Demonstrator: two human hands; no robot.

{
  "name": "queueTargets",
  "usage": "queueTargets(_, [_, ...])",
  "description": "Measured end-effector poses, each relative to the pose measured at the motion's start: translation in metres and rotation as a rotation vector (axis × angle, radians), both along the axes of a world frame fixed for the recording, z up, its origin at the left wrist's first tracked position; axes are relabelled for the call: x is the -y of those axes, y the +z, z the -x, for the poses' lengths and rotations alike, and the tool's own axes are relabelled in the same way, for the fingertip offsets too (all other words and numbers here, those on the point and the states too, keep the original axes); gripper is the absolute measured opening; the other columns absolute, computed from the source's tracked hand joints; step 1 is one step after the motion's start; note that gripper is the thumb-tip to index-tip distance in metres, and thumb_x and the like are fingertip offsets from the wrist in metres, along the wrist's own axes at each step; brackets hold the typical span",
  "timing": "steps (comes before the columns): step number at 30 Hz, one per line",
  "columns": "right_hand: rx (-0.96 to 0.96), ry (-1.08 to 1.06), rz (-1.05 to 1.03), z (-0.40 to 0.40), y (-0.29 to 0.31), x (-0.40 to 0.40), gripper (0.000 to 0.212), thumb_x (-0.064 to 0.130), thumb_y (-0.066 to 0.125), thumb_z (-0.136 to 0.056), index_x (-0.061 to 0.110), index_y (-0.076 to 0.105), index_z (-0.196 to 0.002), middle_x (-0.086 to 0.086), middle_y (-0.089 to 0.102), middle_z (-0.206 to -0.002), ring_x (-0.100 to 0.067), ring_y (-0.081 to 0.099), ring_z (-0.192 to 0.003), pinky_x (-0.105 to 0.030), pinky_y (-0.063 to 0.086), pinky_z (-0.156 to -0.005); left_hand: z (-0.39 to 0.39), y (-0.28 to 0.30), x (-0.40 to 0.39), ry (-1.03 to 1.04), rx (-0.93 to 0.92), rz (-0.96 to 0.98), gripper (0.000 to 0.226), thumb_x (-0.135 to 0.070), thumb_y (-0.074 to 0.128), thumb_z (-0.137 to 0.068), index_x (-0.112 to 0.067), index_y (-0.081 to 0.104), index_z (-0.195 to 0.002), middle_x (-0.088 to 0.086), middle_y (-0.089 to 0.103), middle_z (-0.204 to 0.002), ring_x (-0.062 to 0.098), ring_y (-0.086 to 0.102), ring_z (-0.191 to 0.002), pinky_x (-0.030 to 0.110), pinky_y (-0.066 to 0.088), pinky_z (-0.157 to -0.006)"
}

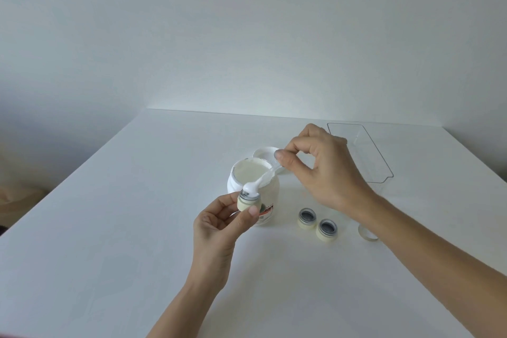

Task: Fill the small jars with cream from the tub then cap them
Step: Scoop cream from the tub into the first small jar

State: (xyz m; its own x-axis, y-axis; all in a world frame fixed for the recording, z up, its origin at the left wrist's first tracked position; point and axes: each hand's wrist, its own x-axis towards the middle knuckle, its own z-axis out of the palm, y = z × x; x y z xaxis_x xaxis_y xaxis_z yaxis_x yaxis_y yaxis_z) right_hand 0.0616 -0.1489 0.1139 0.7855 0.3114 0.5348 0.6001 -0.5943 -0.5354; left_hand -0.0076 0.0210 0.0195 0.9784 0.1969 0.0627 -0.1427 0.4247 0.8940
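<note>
STEP: filling first jar | LEFT: left hand (216,228) pinching small jar (248,202) beside tub (253,186), shortening cream transfer | RIGHT: right hand (323,170) pinching spatula (260,182), blade over jar mouth | PENDING: two open jars (307,218), uncapped

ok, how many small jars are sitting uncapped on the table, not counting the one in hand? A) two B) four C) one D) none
A: two open small jars stand side by side on the table right of the tub, while the left hand holds a third small jar under the cream-laden spoon pinched by the right hand.
</note>
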Motion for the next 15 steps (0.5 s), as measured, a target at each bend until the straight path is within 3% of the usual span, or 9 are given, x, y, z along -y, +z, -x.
queueTargets(7, [0.673,-0.004,0.103,0.013,-0.028,0.010,0.023,0.029,0.061,-0.093,0.017,0.068,-0.073,0.004,0.048,-0.074,-0.012,0.042,-0.072,-0.031,0.021,-0.077,0.000,0.000,0.000,-0.013,0.000,0.027,0.035,-0.022,0.084,-0.062,-0.007,0.074,-0.092,0.015,0.076,-0.089,0.025,0.074,-0.085,0.026,0.058,-0.077])
queueTargets(11, [0.853,0.016,0.166,0.020,-0.040,0.019,0.008,0.020,0.072,-0.085,0.017,0.066,-0.081,0.004,0.046,-0.070,-0.016,0.045,-0.069,-0.034,0.018,-0.072,0.001,0.002,0.001,-0.025,0.012,0.051,0.030,-0.020,0.083,-0.063,-0.009,0.075,-0.089,0.013,0.077,-0.086,0.022,0.076,-0.083,0.022,0.057,-0.074])
queueTargets(15, [0.890,0.053,0.154,0.025,-0.045,0.026,0.011,0.024,0.073,-0.085,0.018,0.065,-0.090,0.004,0.046,-0.069,-0.016,0.045,-0.069,-0.035,0.018,-0.071,0.002,0.004,0.002,-0.034,0.020,0.054,0.027,-0.020,0.083,-0.063,-0.011,0.076,-0.088,0.012,0.078,-0.086,0.023,0.076,-0.083,0.022,0.057,-0.072])
